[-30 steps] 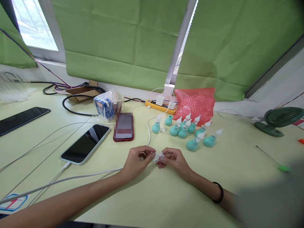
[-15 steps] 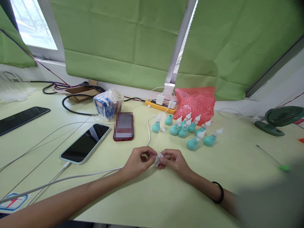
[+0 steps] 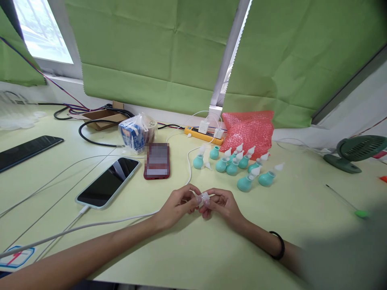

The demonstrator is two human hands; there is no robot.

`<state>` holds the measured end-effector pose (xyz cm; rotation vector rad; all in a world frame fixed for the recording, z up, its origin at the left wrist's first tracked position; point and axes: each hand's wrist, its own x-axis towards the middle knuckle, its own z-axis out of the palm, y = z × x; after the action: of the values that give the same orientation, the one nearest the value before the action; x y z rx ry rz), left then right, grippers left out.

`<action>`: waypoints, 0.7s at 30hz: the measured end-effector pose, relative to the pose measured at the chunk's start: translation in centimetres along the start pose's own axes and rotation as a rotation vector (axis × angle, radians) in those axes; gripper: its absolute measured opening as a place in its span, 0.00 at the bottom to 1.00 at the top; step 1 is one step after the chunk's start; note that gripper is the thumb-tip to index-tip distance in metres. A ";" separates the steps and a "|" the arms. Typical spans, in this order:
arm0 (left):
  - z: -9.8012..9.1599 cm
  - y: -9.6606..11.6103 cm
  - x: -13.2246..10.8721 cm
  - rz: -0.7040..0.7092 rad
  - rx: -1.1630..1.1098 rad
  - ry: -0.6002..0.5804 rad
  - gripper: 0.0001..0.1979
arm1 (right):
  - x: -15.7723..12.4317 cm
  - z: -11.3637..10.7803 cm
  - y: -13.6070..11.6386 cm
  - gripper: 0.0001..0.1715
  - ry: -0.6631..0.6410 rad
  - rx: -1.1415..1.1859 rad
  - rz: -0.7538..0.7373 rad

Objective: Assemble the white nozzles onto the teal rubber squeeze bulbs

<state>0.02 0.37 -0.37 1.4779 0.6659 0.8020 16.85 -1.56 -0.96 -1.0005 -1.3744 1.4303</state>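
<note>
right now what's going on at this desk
A person is working at a pale green table. The left hand and right hand meet in the middle, both pinching a small clear plastic piece between the fingertips. Just behind them stands a cluster of teal rubber bulbs with white tips, in front of a red bubble-wrap bag. Two phones lie to the left, one plugged into a white cable.

No legible text; red phone (image 3: 156,161) screen blurred.
</note>
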 end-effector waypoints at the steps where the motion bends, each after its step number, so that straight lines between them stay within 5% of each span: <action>1: 0.0 -0.1 0.0 -0.001 -0.029 -0.017 0.10 | 0.0 0.0 0.0 0.13 0.002 0.002 -0.004; 5: 0.0 0.0 0.1 0.013 -0.148 -0.068 0.11 | 0.0 -0.2 0.3 0.14 -0.015 0.007 -0.031; 21: -0.3 -0.7 0.3 -0.021 -0.202 0.043 0.13 | 0.2 -0.7 1.0 0.18 -0.027 -0.070 -0.101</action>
<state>-0.02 0.85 -1.06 1.2718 0.6126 0.8607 17.40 -1.17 -2.02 -0.9451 -1.4832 1.3330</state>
